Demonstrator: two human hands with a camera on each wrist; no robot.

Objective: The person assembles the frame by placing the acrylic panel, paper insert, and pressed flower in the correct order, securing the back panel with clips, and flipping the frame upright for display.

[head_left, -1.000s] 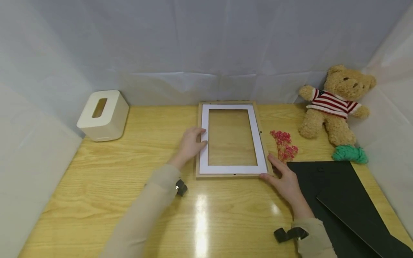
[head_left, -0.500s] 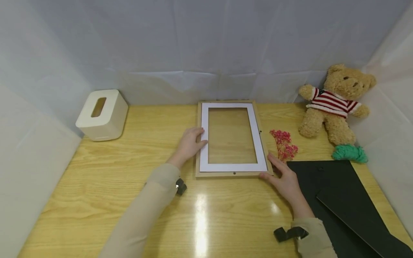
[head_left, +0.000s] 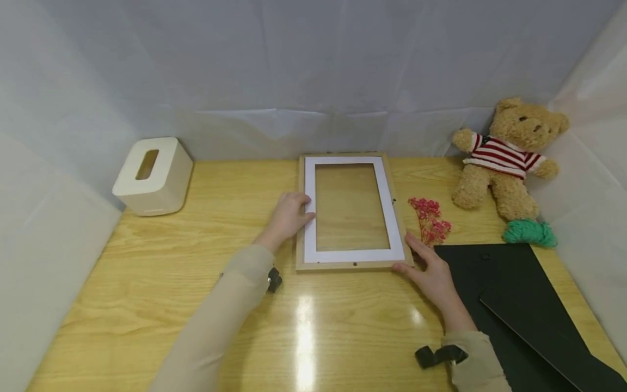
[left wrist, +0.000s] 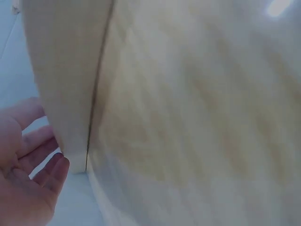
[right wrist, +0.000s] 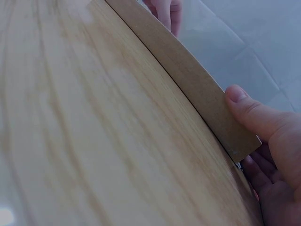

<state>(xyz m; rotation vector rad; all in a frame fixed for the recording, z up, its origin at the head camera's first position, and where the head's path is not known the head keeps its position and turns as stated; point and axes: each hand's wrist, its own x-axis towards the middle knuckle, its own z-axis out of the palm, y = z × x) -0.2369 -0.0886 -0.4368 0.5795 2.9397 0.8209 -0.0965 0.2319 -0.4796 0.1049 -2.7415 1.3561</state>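
A light wooden picture frame lies flat near the back of the table, with a white mat set inside its rim. The mat surrounds a rectangular opening through which wood grain shows. My left hand reaches over the frame's left side, thumb and fingertips touching the mat's left strip. In the left wrist view, its fingers lie loosely bent against the frame's edge. My right hand holds the frame's near right corner. In the right wrist view, the thumb presses one side of that corner, with fingers round the other.
Right of the frame lie pink dried flowers and a black backing board with its stand. A teddy bear sits behind a green yarn bundle. A white tissue box stands at back left.
The mat has shifted slightly away from me inside the frame, baring more of the near rim. Both hands stay almost where they were.
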